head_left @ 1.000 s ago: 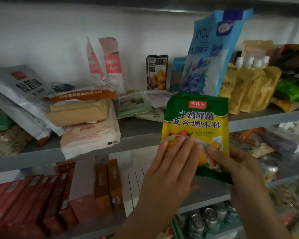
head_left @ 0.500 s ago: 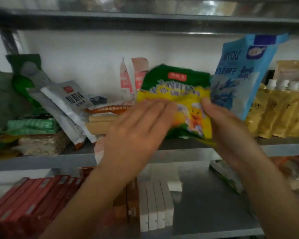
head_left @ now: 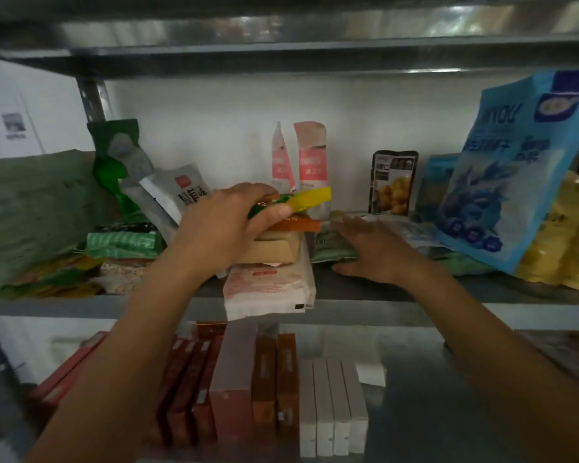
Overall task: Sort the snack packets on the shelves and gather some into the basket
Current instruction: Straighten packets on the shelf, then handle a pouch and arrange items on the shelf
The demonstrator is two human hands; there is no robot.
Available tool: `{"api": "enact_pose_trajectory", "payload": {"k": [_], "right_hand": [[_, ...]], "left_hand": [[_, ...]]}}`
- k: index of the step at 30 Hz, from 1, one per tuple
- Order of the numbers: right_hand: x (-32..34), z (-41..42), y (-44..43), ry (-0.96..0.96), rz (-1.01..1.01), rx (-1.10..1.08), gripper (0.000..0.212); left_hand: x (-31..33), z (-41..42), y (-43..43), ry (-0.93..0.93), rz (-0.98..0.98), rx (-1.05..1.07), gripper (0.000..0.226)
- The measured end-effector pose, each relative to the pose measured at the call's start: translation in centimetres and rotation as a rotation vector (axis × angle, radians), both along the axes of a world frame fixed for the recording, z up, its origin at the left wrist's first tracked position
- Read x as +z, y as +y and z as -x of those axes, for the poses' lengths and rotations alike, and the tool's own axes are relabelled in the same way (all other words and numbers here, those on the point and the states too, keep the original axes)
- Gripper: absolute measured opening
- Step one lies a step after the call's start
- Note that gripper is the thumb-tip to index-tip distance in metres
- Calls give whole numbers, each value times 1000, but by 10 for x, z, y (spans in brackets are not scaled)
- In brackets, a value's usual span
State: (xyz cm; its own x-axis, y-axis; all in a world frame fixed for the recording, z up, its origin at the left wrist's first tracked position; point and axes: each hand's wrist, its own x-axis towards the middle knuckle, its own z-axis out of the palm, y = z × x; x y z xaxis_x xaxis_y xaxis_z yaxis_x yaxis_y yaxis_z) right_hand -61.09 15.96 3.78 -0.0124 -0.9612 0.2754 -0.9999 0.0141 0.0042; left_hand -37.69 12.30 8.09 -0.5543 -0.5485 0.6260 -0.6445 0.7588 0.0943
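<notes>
Head view: left hand grips green-and-yellow seasoning packet, fingers curled over it, held flat just above the stacked packets on the middle shelf, over the orange packet and tan block. Right hand is flat with fingers straight, resting on pale green packet on the same shelf. Big blue pouch leans at right. Red and white boxes on the lower shelf.
</notes>
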Motion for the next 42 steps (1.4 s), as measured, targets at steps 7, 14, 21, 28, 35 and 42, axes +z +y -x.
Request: {"api": "enact_pose_trajectory", "payload": {"k": [7, 14, 21, 28, 35, 42], "right_hand": [[-8, 1, -3, -80, 75, 51, 56], [-1, 8, 21, -53, 374, -51, 39], [-4, 17, 65, -1209, 926, -65, 15], [-59, -16, 126, -2074, 960, 261, 39], [-101, -42, 162, -2180, 794, 156, 38], [-120, -17, 198, -1867, 593, -83, 34]], "left_hand": [[-2, 10, 3, -106, 172, 32, 89], [-8, 13, -4, -81, 203, 28, 78], [-11, 37, 25, 76, 305, 13, 74], [-90, 103, 117, 492, -371, -427, 43], [-109, 130, 128, 572, -1288, -508, 33], [-123, 122, 120, 632, -1333, -651, 18]]}}
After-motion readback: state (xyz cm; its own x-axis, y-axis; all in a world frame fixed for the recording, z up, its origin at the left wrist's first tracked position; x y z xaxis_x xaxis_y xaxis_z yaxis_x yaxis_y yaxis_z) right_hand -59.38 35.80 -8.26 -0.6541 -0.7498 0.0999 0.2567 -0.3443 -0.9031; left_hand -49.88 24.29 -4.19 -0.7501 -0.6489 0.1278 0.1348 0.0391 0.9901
